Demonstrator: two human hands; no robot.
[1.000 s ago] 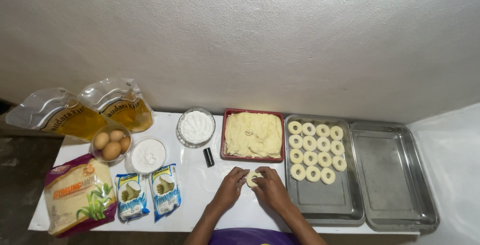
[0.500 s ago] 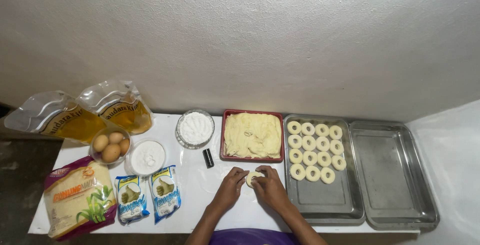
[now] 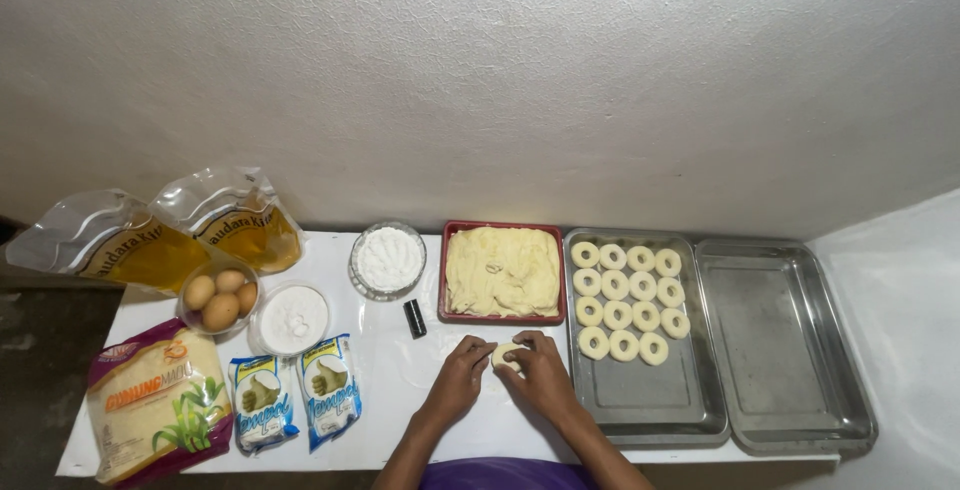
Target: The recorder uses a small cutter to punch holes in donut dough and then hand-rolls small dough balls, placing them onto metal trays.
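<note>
My left hand (image 3: 460,378) and my right hand (image 3: 541,375) meet over the white table (image 3: 400,420), pinching a small pale piece of dough (image 3: 504,353) between their fingers. Just behind them sits a red tray (image 3: 444,280) filled with yellowish dough (image 3: 503,270). To the right, a metal tray (image 3: 640,400) holds several ring-shaped dough pieces (image 3: 628,300) in rows at its far end.
A second metal tray (image 3: 780,350) lies at far right. A bowl of white powder (image 3: 388,258), a small black object (image 3: 414,318), a white-lidded tub (image 3: 292,318), a bowl of eggs (image 3: 218,295), two oil pouches (image 3: 230,215), a breadcrumb bag (image 3: 155,400) and two small blue packets (image 3: 295,400) fill the left side.
Both hands stay together on the dough piece, with only slight finger movement shaping it. Nothing else has moved.
</note>
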